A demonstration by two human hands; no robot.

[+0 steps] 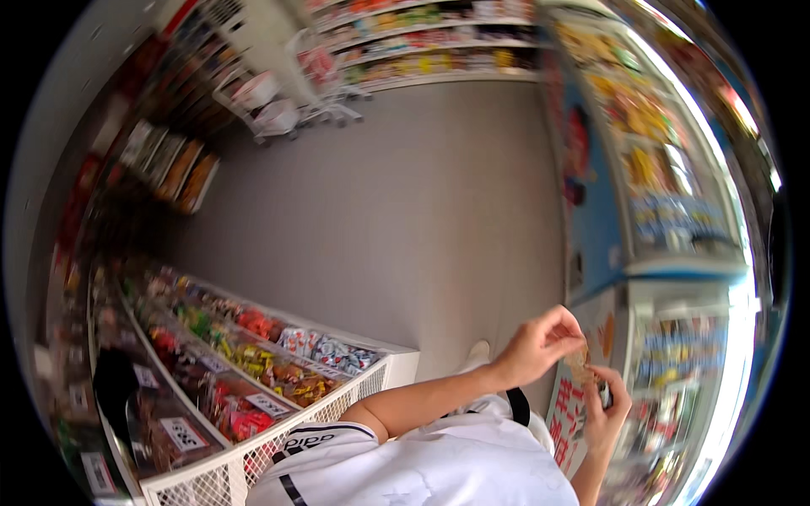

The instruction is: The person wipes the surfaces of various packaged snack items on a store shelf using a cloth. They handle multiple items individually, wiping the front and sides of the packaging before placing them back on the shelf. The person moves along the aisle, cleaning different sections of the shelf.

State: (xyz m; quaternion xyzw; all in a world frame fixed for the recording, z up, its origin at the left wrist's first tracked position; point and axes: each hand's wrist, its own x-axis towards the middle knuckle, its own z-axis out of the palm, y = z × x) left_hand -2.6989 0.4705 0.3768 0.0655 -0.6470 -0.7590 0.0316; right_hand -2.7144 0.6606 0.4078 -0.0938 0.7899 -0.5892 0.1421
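In front of my body, toward the right, my left hand (pixel 544 345) reaches across and pinches the upper end of a small thin brownish piece (pixel 577 358). My right hand (pixel 607 405) is just below it, with its fingertips at the lower end of that piece. A small dark and whitish item (pixel 605 396) also shows between the fingers of the right hand. Blur and size hide what the brownish piece and this item are. Both hands are near the front of a lit display cooler (pixel 680 354) with packaged goods.
White-framed bins (pixel 310 414) of wrapped sweets with price cards stand at lower left. Shopping carts (pixel 326 76) with baskets (pixel 256 88) are at the back, before stocked shelves (pixel 430 57). A blue-sided cooler (pixel 598 190) lines the right. Grey floor (pixel 380 202) lies between.
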